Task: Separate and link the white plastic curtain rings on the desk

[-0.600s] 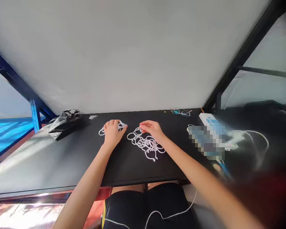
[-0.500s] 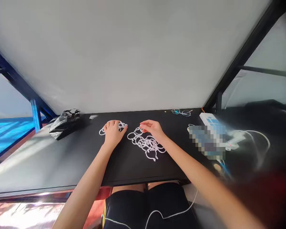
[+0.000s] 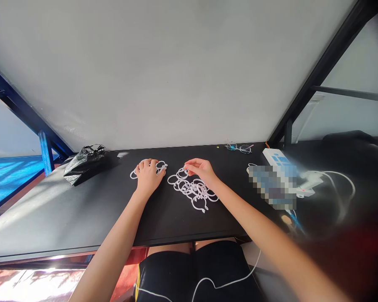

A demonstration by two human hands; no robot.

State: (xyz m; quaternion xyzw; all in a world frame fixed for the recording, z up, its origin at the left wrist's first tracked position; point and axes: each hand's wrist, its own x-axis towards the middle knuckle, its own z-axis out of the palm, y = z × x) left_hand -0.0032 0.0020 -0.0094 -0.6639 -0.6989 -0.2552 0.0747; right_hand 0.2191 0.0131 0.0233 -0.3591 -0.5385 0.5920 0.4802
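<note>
A heap of white plastic rings [image 3: 195, 189] lies in the middle of the black table [image 3: 82, 205]. My right hand [image 3: 200, 169] rests on the heap's far edge, fingertips pinched together on one ring. To the left, a smaller group of white rings [image 3: 159, 167] sits under my left hand [image 3: 148, 175], whose fingers are spread flat over them.
A crumpled black plastic bag [image 3: 85, 162] lies at the table's far left. A pair of glasses [image 3: 239, 147] sits near the wall. At the right are a white power strip [image 3: 279, 159], a blurred-out object and white cables [image 3: 337, 180]. A white cable hangs by my lap.
My left hand has shifted slightly forward and flattened more over the small group of rings. My right hand has hardly moved.
</note>
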